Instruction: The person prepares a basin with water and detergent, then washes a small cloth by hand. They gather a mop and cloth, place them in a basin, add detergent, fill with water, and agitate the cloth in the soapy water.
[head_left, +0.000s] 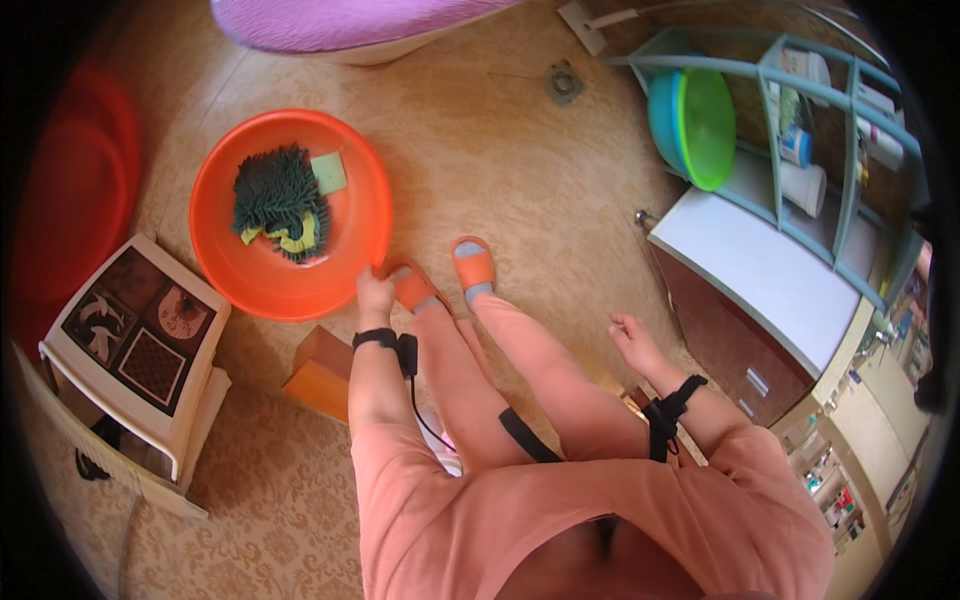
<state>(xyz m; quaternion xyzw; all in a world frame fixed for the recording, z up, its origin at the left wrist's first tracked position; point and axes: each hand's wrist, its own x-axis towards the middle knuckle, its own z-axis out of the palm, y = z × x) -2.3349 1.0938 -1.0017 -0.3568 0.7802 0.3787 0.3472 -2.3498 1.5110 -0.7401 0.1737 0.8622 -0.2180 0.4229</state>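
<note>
Left hand [375,293] is clamping the near rim of the orange basin [355,225]; right hand [638,346] is hanging well apart, empty, fingers loosely curled. Basin is sitting left of the orange slippers [475,268], holding a shaggy dark-green cloth [272,188] and pale-green square [328,173]. Patterned stool [150,325] is standing near it.

we see a loose salmon-pink top [560,500] with a wide, rounded neckline and sleeves that end near the elbows. the trousers [530,350] are a similar plain pink and run down to grey socks [482,291], which show at the toes and ankles of open-toed orange slippers [475,265]. around the left wrist we find a black strap [377,338] bearing a small black box [408,355], with a thin black cable [421,418] trailing from it. a broader black strap [688,398] circles the right wrist, and a wide black band [526,434] crosses the left thigh.
</note>
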